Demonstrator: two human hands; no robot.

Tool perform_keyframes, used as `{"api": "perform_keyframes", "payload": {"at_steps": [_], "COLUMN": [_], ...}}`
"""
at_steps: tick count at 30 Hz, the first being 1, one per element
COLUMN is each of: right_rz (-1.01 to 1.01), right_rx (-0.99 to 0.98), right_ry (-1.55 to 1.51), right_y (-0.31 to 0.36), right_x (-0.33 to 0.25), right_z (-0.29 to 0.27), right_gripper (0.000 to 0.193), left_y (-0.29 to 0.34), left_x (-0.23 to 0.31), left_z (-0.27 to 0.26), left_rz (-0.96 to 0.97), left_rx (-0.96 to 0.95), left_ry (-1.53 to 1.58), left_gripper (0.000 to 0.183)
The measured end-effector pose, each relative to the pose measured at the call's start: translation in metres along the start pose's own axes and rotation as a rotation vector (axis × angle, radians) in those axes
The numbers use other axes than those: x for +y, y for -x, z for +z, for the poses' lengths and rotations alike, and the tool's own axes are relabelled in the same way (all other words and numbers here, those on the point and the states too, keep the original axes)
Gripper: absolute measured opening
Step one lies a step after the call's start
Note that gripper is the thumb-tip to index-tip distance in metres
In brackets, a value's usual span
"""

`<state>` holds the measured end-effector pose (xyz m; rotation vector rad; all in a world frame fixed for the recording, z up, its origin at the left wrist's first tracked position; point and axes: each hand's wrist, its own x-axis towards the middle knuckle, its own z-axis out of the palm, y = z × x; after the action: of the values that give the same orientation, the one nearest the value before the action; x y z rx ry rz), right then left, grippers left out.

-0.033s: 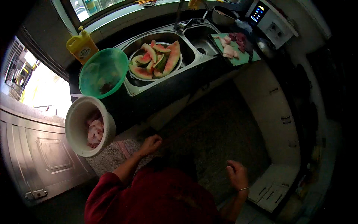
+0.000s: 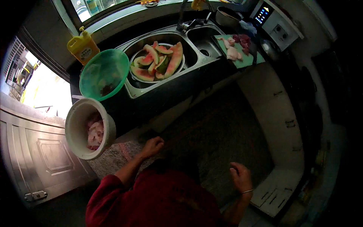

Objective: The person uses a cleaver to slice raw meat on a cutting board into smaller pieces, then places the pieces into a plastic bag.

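Observation:
My left hand (image 2: 153, 146) hangs in front of my body above the floor, its fingers curled in and nothing seen in them. The nearest thing to it is a white bucket (image 2: 70, 125) with pale pink raw meat (image 2: 96, 133) inside. My right hand (image 2: 241, 177) hangs lower on the right, a thin bracelet at its wrist. Its thumb and forefinger stand apart, and it touches nothing. On the far right of the counter, a green cutting board (image 2: 247, 59) carries pale pieces of meat (image 2: 233, 54) and darker red meat (image 2: 244, 41). A dark knife handle (image 2: 254, 57) shows at its edge.
A steel double sink (image 2: 194, 60) holds a bowl of watermelon rinds (image 2: 172, 62). Left of it are a green translucent basin (image 2: 107, 68) and a yellow pump jug (image 2: 83, 47). White cabinets (image 2: 281, 113) line the right side; a metal door (image 2: 55, 155) stands at left.

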<state>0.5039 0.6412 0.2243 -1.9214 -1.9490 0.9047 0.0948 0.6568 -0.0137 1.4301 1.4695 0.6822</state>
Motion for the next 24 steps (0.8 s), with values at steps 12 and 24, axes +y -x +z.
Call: {"api": "perform_keyframes", "payload": {"at_steps": [12, 24], "right_rz": [-0.149, -0.197], "right_rx": [-0.067, -0.168], "right_ry": [0.039, 0.005], "right_y": [-0.145, -0.283], "right_x": [0.11, 0.177], "right_z": [-0.138, -0.214], "right_gripper": [0.029, 0.028], "left_y": [-0.131, -0.237], "left_x": [0.115, 0.224], "left_z": [0.081, 0.134], "left_rz": [-0.097, -0.064], "left_rx": [0.147, 0.186], "left_ry": [-0.018, -0.001], "left_gripper": [0.028, 0.026]}}
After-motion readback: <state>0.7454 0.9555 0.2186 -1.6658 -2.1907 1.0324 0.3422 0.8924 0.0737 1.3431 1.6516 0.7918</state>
